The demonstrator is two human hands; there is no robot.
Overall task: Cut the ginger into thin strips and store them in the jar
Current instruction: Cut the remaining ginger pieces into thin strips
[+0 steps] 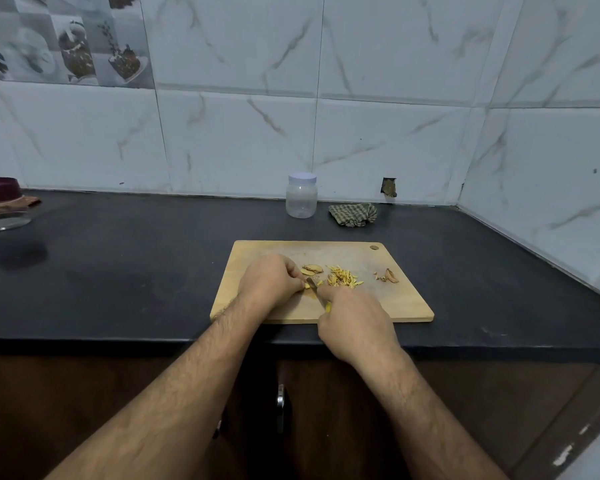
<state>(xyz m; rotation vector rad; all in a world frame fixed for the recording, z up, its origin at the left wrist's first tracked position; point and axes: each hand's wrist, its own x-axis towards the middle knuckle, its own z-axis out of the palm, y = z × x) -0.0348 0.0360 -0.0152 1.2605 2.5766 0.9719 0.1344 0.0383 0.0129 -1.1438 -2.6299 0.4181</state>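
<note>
Ginger piece [307,286], small and yellow, pinned on the wooden cutting board [406,303] under the curled fingertips of the left hand [269,284]; grip there clenched around it, knuckles raised. Knife [313,285] with a short dark blade set against that piece, yellow handle just showing under the right hand [355,323], fingers wrapped tight round it. Just beyond the blade, two flat tan ginger slices [312,270] lying on the board. To their right, a loose heap of thin pale-yellow ginger strips [342,280], slender and matchstick-shaped. Further right, apart from the heap, brownish curled peel scraps [388,276]. Board rectangular, light wood, scuffed grey in the middle, a round hole in its far right corner. Beneath it, a dark matte worktop [136,278]. Behind the board, near the wall, a clear plastic jar [301,197], upright, white lid on. Beside the jar to the right, a crumpled green checked cloth [353,214]. Far left edge, a glass vessel [4,216] with a maroon top. Backing wall [395,133] of glossy white marble-veined tiles.
</note>
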